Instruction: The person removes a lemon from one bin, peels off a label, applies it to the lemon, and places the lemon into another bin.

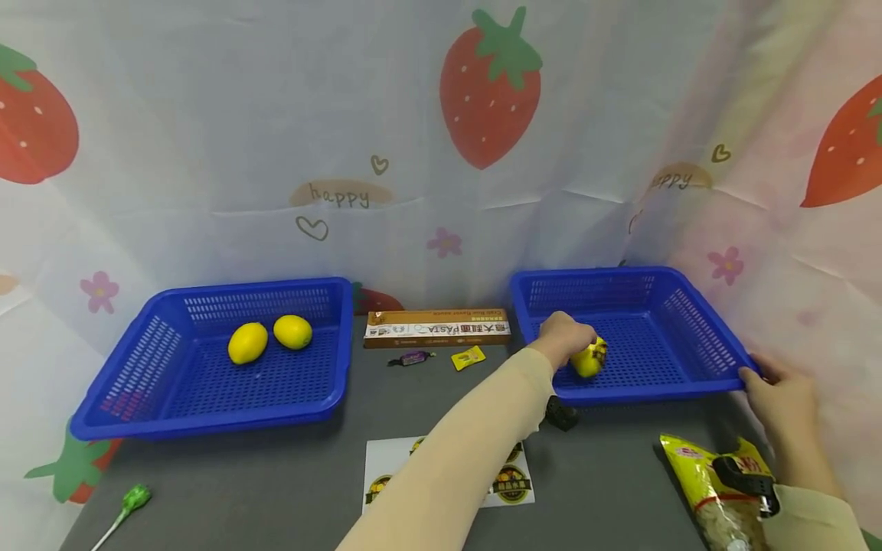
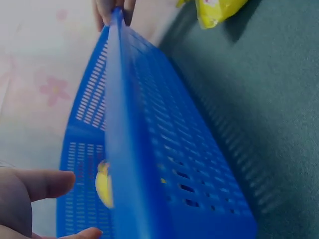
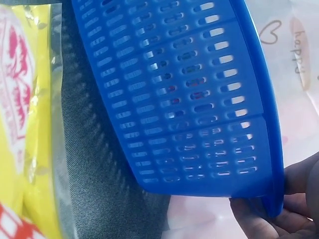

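In the head view, my left hand [image 1: 566, 337] reaches over the near left side of the right blue basket [image 1: 717, 329], beside a yellow fruit [image 1: 588, 362] with dark marks on it. The left wrist view shows the thumb and a finger [image 2: 52, 184] spread apart, with a gap between them and the yellow fruit [image 2: 103, 186], which the basket rim partly hides. At the basket's right front corner, my right hand [image 1: 782, 394] grips the rim. The right wrist view has its thumb and fingers [image 3: 254, 219] pinching that corner.
A second blue basket [image 1: 276, 413] on the left holds two lemons [image 1: 248, 343]. Between the baskets lie a pasta box [image 1: 437, 329], a purple candy [image 1: 412, 358] and a yellow packet [image 1: 468, 358]. Nearer are a sticker sheet [image 1: 511, 486], a yellow bag [image 1: 717, 490] and a green lollipop [image 1: 135, 497].
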Demonstrator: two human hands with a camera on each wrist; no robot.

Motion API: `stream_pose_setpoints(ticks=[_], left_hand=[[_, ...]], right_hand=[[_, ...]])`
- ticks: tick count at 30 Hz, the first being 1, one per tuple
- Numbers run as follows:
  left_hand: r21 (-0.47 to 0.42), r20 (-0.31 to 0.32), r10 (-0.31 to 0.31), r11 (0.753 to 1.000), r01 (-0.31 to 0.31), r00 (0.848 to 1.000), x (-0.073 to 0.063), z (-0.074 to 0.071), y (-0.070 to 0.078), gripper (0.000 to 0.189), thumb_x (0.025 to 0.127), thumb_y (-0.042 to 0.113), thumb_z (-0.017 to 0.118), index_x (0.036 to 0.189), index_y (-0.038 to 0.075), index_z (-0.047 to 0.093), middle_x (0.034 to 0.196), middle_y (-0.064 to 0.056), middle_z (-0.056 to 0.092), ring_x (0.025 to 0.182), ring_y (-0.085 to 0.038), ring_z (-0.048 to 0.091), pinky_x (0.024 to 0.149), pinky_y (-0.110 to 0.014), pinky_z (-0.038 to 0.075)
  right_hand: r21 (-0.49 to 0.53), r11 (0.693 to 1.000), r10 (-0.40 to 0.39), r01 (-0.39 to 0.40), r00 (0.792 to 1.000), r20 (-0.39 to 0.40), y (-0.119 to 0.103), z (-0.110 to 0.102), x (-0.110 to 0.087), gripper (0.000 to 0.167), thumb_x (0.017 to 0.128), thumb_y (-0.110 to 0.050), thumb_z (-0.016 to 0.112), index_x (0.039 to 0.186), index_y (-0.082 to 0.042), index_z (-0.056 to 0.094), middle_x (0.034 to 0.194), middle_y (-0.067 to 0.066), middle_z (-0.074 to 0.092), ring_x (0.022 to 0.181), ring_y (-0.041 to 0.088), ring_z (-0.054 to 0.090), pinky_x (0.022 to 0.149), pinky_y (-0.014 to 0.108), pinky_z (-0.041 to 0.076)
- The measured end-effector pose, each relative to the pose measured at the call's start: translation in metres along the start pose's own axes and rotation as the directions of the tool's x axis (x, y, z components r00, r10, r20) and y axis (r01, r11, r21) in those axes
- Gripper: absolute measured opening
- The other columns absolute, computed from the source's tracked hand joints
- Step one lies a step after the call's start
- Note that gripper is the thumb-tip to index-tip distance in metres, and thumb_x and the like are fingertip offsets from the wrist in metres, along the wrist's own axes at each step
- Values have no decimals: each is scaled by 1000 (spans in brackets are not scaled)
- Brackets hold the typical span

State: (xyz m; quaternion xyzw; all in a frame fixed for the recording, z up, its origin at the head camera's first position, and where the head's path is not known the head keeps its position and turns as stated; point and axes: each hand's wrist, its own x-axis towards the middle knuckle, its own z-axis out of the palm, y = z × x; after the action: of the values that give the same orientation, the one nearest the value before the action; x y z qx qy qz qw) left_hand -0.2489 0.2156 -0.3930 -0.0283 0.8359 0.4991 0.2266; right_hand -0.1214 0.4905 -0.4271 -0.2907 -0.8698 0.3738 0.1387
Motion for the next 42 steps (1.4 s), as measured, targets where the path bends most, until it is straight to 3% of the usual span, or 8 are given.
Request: stream_pose_setpoints(ticks=[7,11,17,19,27,35,38,42], left_hand=[[-168,38,39,985,-32,999,-5,-12,2,45,89,17,76,130,4,62,126,-5,61,112,-21,60,85,-46,61],[-280,89,100,957,-71,991,-12,-32,-1,28,91,13,73,115,1,66,129,-5,63,112,-23,61,84,-47,61],[-378,155,201,917,-131,967,-21,-86,-14,20,96,13,68,111,-1,66,135,-11,61,109,-31,62,84,-42,61],[-400,159,212,907,-133,964,-25,-106,-20,34,96,14,68,127,0,62,138,-14,58,126,-37,57,87,-44,61],[-389,156,242,906,-166,958,-36,-178,-51,49,101,16,62,145,-1,50,145,-18,53,130,-35,56,96,-47,56],[-393,125,248,901,-182,961,-49,-222,-79,48,103,17,58,147,2,47,152,-17,46,133,-36,53,101,-48,54],[-381,89,252,902,-201,964,-56,-237,-94,47,102,18,59,145,2,49,151,-16,47,130,-34,56,94,-42,58],[-400,61,253,892,-209,965,-69,-253,-113,44,103,16,58,143,1,50,149,-17,47,126,-34,57,92,-42,59]], right_hand=[[3,1000,-27,27,999,25,0,0,1,52,101,-24,53,146,2,49,89,-8,66,65,-12,49,55,12,49],[22,1000,-17,17,1000,19,-1,2,1,51,101,-23,54,145,3,49,85,-13,63,63,-12,50,55,11,49],[-11,1000,17,-17,1000,-10,-5,9,0,51,102,-22,51,147,4,47,133,35,56,61,-14,43,51,9,45],[-24,1000,16,-16,1000,-11,-5,10,1,52,102,-22,51,146,4,47,135,36,54,60,-14,42,50,9,44],[-48,999,-5,4,1000,-18,-5,9,1,52,102,-21,50,145,8,46,133,39,52,61,-15,37,48,8,40],[62,997,42,-42,999,1,-8,10,-5,56,105,-16,42,153,9,30,146,42,39,62,-9,52,47,4,43],[35,998,51,-50,998,-33,-14,12,-11,57,104,-19,43,155,4,29,155,35,34,99,27,71,81,25,60],[29,998,54,-52,995,-81,-28,14,-21,58,105,-21,42,157,-1,27,163,27,23,148,49,26,116,63,30]])
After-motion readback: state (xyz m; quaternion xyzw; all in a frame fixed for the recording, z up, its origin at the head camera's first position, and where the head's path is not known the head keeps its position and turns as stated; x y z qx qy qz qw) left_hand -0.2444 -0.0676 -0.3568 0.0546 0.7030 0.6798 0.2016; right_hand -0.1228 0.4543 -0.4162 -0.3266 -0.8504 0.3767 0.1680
